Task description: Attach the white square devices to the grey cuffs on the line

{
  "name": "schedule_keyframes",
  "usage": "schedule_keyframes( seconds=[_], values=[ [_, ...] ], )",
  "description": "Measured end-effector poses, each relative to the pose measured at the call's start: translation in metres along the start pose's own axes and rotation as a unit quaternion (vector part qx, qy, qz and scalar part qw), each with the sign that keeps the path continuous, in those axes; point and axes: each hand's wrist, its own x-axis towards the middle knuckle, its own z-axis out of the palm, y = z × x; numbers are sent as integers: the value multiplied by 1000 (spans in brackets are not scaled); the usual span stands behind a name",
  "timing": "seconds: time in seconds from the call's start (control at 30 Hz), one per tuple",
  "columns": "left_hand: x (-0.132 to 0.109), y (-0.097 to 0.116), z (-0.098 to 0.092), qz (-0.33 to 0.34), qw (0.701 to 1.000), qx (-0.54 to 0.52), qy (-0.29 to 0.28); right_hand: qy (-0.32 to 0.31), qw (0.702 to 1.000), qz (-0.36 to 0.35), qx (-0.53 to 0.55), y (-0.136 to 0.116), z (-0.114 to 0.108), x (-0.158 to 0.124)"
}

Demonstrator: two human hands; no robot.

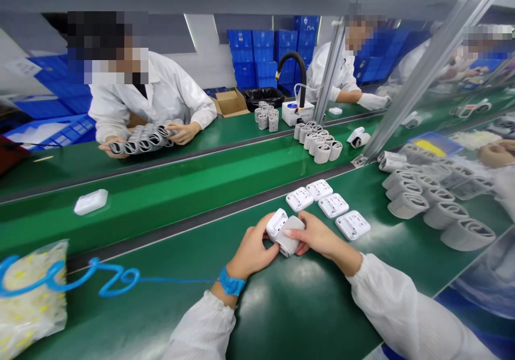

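My left hand (254, 250) is closed around a small white plastic unit (277, 221), which looks like a wrist blood pressure monitor body. A rolled grey cuff (293, 233) lies against the unit, gripped by my right hand (316, 235) with the thumb pressed on its face. Whether the cuff and unit are joined cannot be made out. Just beyond my hands, several white units (333, 205) lie flat on the green bench (193, 295). Around my left wrist is a blue strap (231, 281) with a coiled blue cord (120, 279).
Rolled grey cuffs (408, 205) stand in rows at right, beside a metal post (382, 118). A green conveyor belt (193, 175) runs across, carrying a white unit (90, 201) and more cuffs. A plastic bag (36, 306) lies at left. Opposite, a co-worker (161, 86) holds several cuffs.
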Motion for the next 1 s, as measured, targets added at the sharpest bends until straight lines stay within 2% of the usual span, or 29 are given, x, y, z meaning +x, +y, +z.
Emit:
schedule_keyframes(
  seconds=[0.1, 0.2, 0.27, 0.33, 0.4, 0.5, 0.57, 0.73, 0.87, 1.0],
  values=[
    [2, -5, 3, -22, 999, -13, 27, 19, 1000, -6, -16, 1, 5, 0],
    [5, -7, 4, -69, 988, -130, 50, 0, 999, -25, -23, -2, 4, -3],
    [5, -4, 4, -108, 959, -258, 52, -15, 997, -70, -13, -6, -1, -6],
    [5, 2, 4, -143, 919, -365, 33, 10, 989, -144, 12, -11, -7, -11],
    [4, 10, 5, -167, 890, -424, 8, 27, 976, -211, 41, -14, -10, -15],
    [3, 17, 7, -185, 872, -453, 0, -20, 966, -256, 44, -17, -10, -19],
    [3, 17, 8, -185, 876, -446, 6, -45, 966, -254, 21, -18, -9, -21],
    [4, 7, 8, -164, 906, -390, 11, -90, 977, -194, 26, -16, -15, -18],
    [4, 0, 9, -152, 920, -361, -8, -125, 978, -158, 47, -12, -21, -15],
    [2, -3, 13, -163, 931, -325, -48, -132, 981, -145, 1, -4, -27, -11]
  ],
)
